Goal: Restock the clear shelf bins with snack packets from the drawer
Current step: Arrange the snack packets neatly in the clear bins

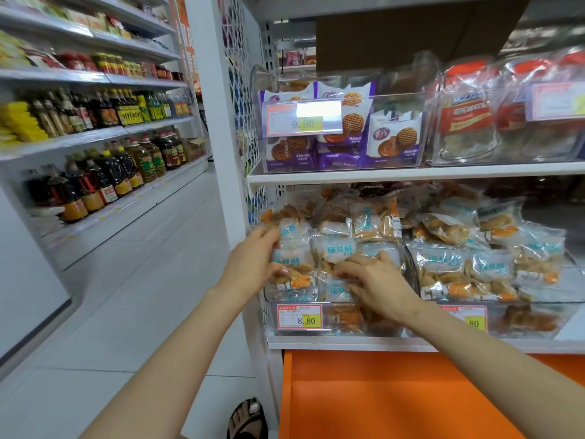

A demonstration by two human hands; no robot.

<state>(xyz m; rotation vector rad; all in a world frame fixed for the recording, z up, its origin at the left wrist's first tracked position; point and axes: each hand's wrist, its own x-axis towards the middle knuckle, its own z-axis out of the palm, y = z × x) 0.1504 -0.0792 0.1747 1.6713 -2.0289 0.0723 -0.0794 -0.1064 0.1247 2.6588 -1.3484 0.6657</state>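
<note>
A clear shelf bin (pixel 316 327) on the lower shelf is heaped with clear snack packets (pixel 335 251) that carry blue lettering and hold brown pastries. My left hand (pixel 253 264) grips a packet at the bin's left side, thumb on its front. My right hand (pixel 376 280) presses down on packets in the bin's middle, fingers curled over them. A second bin (pixel 522 318) of the same packets stands to the right. Below the shelf an orange drawer (pixel 380 394) is pulled out; no packets show in the visible part.
The upper shelf holds a clear bin of purple cookie packs (pixel 342 147) and a bin of orange-labelled bags (pixel 468 122). Price tags (pixel 299 316) hang on the bin fronts. Across the tiled aisle (pixel 142 296), shelves carry oil bottles (pixel 120 172). My sandalled foot (pixel 247 419) stands beside the drawer.
</note>
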